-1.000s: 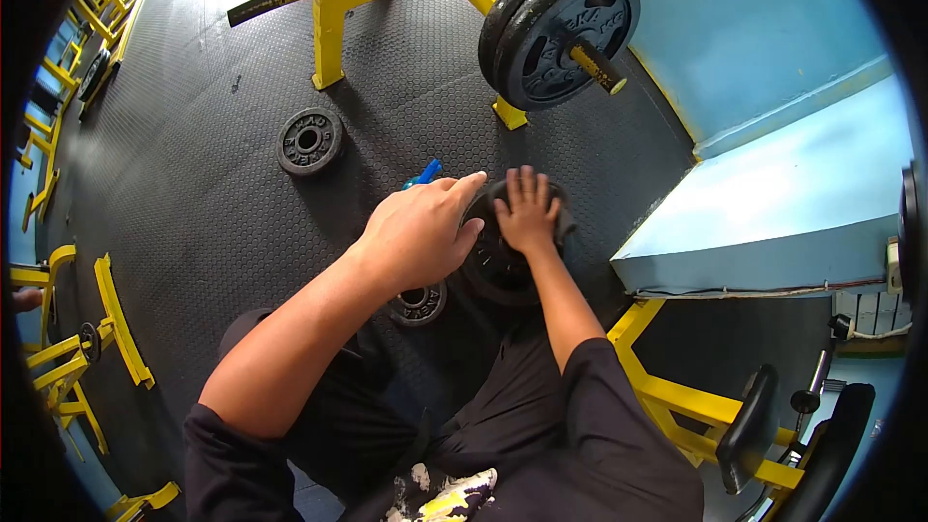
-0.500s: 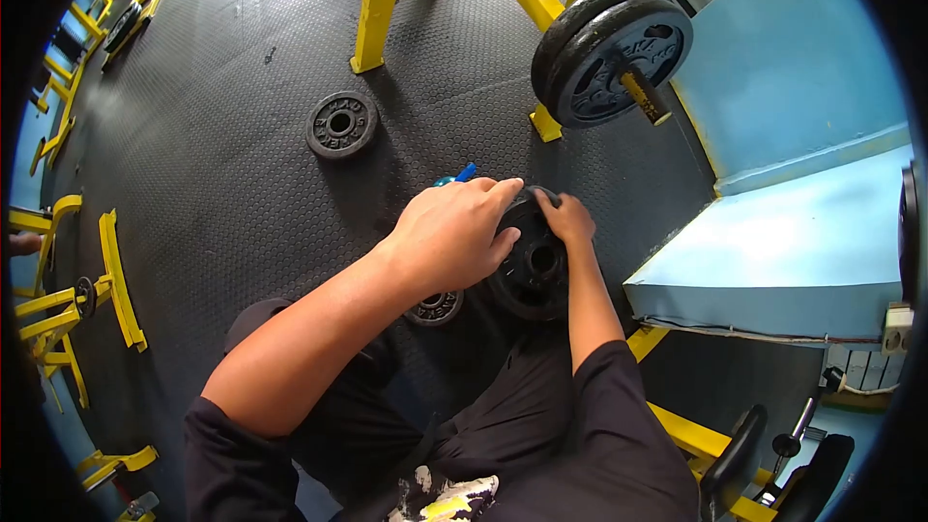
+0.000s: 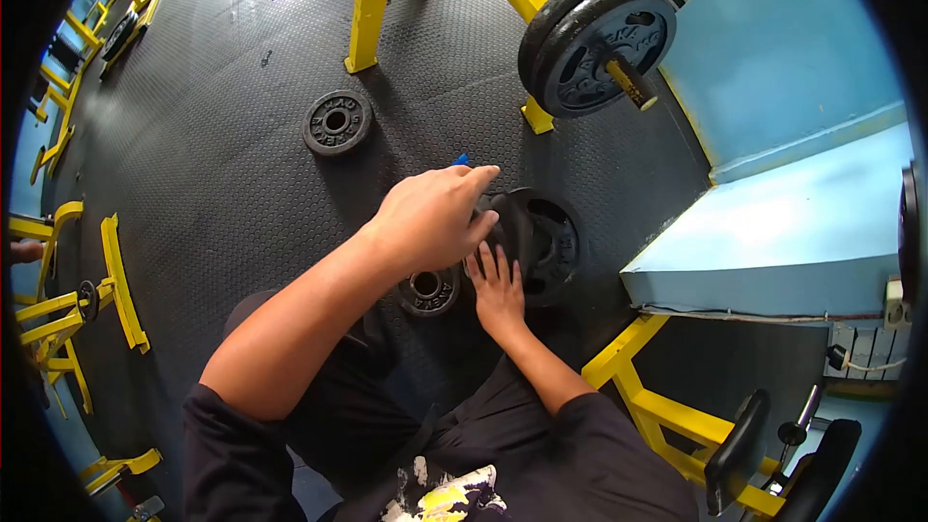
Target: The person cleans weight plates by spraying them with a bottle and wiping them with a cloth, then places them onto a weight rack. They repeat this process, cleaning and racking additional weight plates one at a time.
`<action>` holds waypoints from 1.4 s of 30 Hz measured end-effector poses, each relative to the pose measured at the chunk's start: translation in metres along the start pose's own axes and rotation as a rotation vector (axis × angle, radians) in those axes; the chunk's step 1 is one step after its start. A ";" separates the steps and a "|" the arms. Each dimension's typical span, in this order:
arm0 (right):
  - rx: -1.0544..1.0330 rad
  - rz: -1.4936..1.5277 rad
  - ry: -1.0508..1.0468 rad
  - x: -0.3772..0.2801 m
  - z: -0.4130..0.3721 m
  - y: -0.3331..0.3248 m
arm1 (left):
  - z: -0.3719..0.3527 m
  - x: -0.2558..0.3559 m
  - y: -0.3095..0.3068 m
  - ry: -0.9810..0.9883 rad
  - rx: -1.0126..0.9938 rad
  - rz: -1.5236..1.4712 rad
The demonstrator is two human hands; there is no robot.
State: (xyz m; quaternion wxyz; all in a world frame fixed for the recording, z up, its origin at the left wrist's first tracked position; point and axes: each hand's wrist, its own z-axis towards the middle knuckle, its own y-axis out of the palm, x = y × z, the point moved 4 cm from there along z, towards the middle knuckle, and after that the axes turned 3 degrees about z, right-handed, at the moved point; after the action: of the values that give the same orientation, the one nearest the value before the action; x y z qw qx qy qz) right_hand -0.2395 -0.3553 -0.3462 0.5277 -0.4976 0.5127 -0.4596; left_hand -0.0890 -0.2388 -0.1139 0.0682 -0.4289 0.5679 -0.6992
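My left hand (image 3: 435, 217) reaches over a dark weight plate (image 3: 517, 222) that stands tilted, its edge between thumb and index finger; the other fingers are hidden. My right hand (image 3: 498, 295) lies with fingers spread against the near side of that plate. Just right of it, a larger black plate (image 3: 570, 249) rests on the floor. A small plate (image 3: 428, 292) lies below my left wrist, partly covered. A blue thing (image 3: 462, 160), mostly hidden, shows beyond my left hand. Farther up, another small plate (image 3: 337, 123) lies flat on the floor.
A yellow rack (image 3: 367, 19) stands ahead, with large plates (image 3: 604, 48) on its peg (image 3: 630, 83). Blue wall and ledge (image 3: 764, 222) are at the right. A yellow bench frame (image 3: 667, 416) is at the lower right, and more yellow equipment (image 3: 121, 280) stands left.
My right hand has left the plate's far right edge and come toward me, now spread low between the plates. The held plate has tilted up and left, uncovering the larger one.
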 end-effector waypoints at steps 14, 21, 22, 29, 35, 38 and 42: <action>-0.035 0.229 0.198 0.139 -0.062 -0.018 | 0.000 0.002 0.016 0.053 -0.072 0.058; 0.171 0.635 0.171 0.214 -0.003 0.008 | 0.003 0.005 0.036 0.069 -0.174 0.119; 0.108 0.730 0.367 0.218 0.011 0.004 | 0.005 0.010 0.040 0.044 -0.261 0.117; 0.154 0.913 0.707 0.239 0.013 0.029 | -0.012 0.029 0.156 0.186 -0.438 0.036; 0.382 1.056 1.000 0.202 -0.069 0.025 | -0.029 0.039 0.266 0.427 -0.306 0.331; 0.669 1.327 1.144 0.159 -0.115 0.035 | -0.011 0.050 0.296 0.364 -0.277 0.511; 0.744 1.246 1.104 0.135 -0.135 0.029 | 0.001 0.049 0.322 0.288 -0.260 0.631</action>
State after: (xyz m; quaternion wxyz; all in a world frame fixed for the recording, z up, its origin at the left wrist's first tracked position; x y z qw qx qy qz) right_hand -0.3679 -0.4946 -0.3839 0.4865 0.3625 0.6871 -0.3997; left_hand -0.2454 -0.3790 -0.3629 0.1447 -0.1350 0.7599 -0.6191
